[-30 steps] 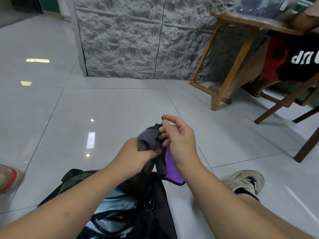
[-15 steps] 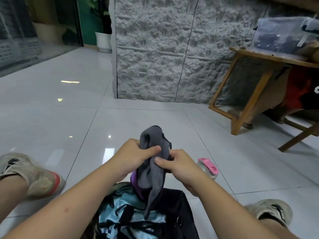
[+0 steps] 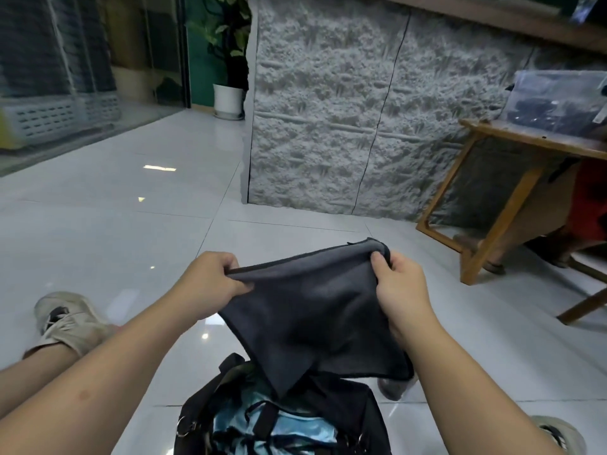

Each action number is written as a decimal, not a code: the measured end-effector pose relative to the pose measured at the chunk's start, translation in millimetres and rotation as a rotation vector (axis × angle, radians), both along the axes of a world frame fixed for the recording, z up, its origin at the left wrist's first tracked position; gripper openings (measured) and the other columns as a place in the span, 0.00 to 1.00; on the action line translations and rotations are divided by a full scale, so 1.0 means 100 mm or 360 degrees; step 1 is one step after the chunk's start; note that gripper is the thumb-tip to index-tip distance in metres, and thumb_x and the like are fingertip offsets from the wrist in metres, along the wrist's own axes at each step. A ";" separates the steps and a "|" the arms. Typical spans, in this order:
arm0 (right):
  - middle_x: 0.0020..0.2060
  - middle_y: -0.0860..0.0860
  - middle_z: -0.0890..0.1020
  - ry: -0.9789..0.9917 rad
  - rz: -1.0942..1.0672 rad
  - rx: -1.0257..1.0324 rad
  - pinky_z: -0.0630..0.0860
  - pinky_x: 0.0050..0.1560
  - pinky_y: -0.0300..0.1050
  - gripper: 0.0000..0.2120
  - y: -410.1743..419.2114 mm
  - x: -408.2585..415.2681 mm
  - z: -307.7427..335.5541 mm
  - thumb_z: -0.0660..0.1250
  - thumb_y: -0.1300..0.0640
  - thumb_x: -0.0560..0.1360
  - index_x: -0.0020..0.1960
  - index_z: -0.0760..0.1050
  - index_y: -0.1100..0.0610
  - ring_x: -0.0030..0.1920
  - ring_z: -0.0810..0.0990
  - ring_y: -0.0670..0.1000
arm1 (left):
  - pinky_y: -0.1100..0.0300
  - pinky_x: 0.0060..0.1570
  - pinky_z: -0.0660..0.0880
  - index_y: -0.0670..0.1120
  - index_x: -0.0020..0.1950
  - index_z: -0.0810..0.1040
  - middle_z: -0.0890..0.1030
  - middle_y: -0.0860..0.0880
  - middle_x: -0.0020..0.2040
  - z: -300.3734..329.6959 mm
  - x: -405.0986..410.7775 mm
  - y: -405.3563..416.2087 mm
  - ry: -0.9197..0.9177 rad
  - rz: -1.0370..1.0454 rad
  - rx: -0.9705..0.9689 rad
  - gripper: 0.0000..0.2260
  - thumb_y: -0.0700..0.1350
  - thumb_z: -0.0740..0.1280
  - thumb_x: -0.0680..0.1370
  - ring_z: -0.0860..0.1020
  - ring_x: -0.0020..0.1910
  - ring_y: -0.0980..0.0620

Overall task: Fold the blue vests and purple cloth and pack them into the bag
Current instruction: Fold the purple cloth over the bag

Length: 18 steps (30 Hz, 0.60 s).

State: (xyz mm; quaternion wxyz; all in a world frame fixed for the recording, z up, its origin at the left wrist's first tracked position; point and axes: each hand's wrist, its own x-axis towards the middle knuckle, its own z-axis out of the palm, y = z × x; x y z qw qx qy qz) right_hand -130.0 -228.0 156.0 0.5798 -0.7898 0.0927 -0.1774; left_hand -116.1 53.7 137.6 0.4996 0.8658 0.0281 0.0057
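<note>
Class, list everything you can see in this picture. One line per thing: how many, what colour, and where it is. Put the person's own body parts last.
cloth: one, dark grey on the side shown, held spread in the air above the bag
bag: one, black, open on the floor at bottom centre
blue vests: count unclear, light blue with dark trim, inside the bag
floor: one, glossy white tiles
wall panel: one, rough grey, at the back
potted plant: one, green in a white pot, back left
wooden table: one, brown, at right
plastic box: one, clear with dark contents, on the table
shoes: two, beige, left and bottom right
left hand: one, gripping the cloth's left corner
right hand: one, gripping the cloth's right corner
</note>
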 end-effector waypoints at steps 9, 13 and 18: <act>0.46 0.55 0.89 0.0249 0.0282 0.0384 0.83 0.48 0.50 0.06 0.01 -0.04 0.06 0.72 0.57 0.81 0.50 0.86 0.59 0.47 0.87 0.55 | 0.54 0.50 0.79 0.38 0.53 0.85 0.88 0.43 0.49 0.13 -0.04 -0.07 0.0279 -0.0169 -0.0781 0.11 0.45 0.76 0.76 0.86 0.49 0.44; 0.43 0.54 0.89 0.0225 0.0112 0.0412 0.85 0.55 0.58 0.04 0.04 -0.02 0.01 0.73 0.60 0.79 0.49 0.86 0.59 0.49 0.88 0.59 | 0.56 0.39 0.74 0.38 0.43 0.78 0.83 0.45 0.39 0.15 0.05 -0.16 0.0133 -0.0065 -0.0839 0.11 0.43 0.77 0.75 0.81 0.38 0.47; 0.43 0.56 0.88 0.0098 -0.0176 0.0465 0.82 0.57 0.68 0.09 -0.01 0.05 -0.06 0.71 0.58 0.80 0.42 0.86 0.53 0.52 0.86 0.65 | 0.50 0.40 0.82 0.40 0.43 0.80 0.86 0.43 0.41 0.11 0.11 -0.20 -0.0146 0.0264 -0.0780 0.11 0.41 0.80 0.71 0.84 0.39 0.41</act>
